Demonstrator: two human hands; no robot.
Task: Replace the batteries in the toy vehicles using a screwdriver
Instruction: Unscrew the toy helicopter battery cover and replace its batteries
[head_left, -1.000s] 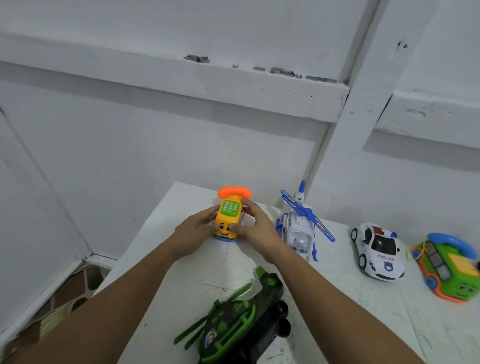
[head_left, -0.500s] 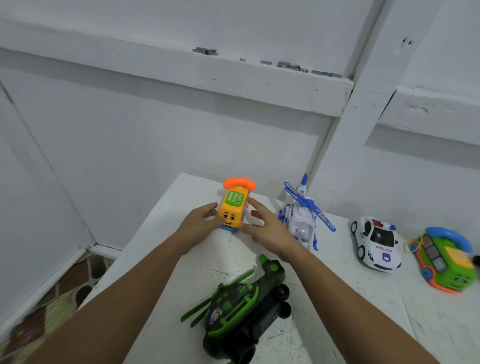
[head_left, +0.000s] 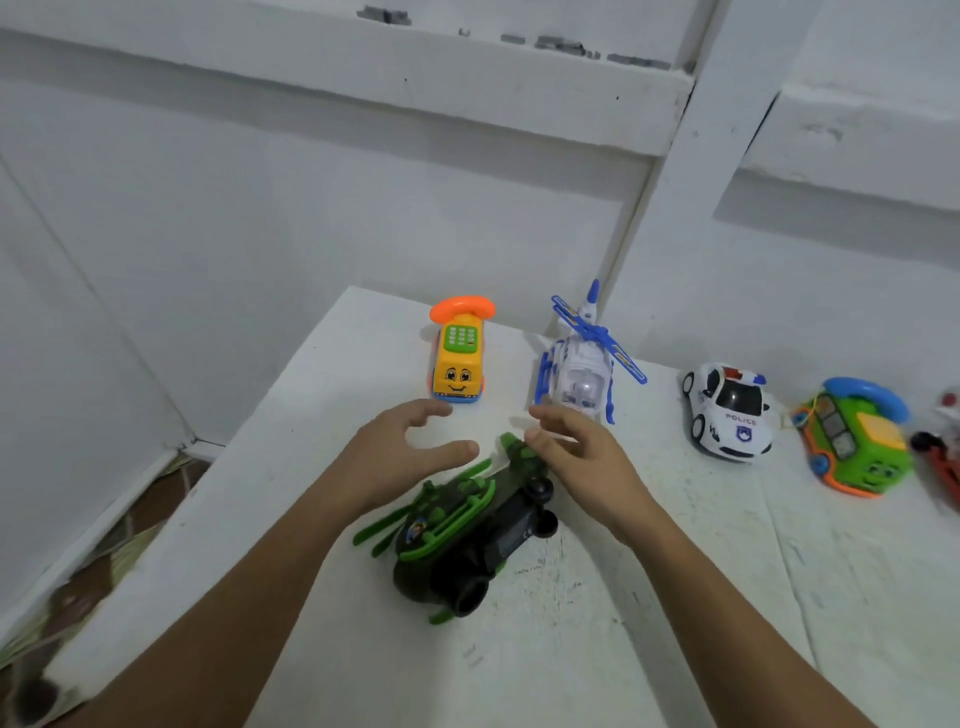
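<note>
Toy helicopter (head_left: 467, 530) in dark green and black lies tipped on its side toward the near middle of the white table (head_left: 675, 597), black wheels turned to the right and bright green rotor blades splayed to the left. A person's left hand (head_left: 395, 457) hovers just beyond the toy's left side, fingers loosely spread and thumb apart, holding nothing. The right hand (head_left: 587, 457) hangs opposite, equally open and empty. Its fingertips overlap the helicopter's tail in the view, and whether they touch it cannot be told. Beyond the hands, near the table's far left corner, a yellow phone car (head_left: 457, 364) with a smiling face, green keypad and orange handset stands upright, facing the camera. Just to its right along the far edge sits a white helicopter (head_left: 576, 374) with blue rotor blades and skids. Farther right along that edge come a white police car (head_left: 730, 410) and a green phone car (head_left: 857, 447) with a blue handset, apart from one another. A red object (head_left: 945, 467) is cut off at the right of the view. White walls (head_left: 311, 208) rise behind, and patterned flooring (head_left: 130, 519) shows past the table's left edge.
</note>
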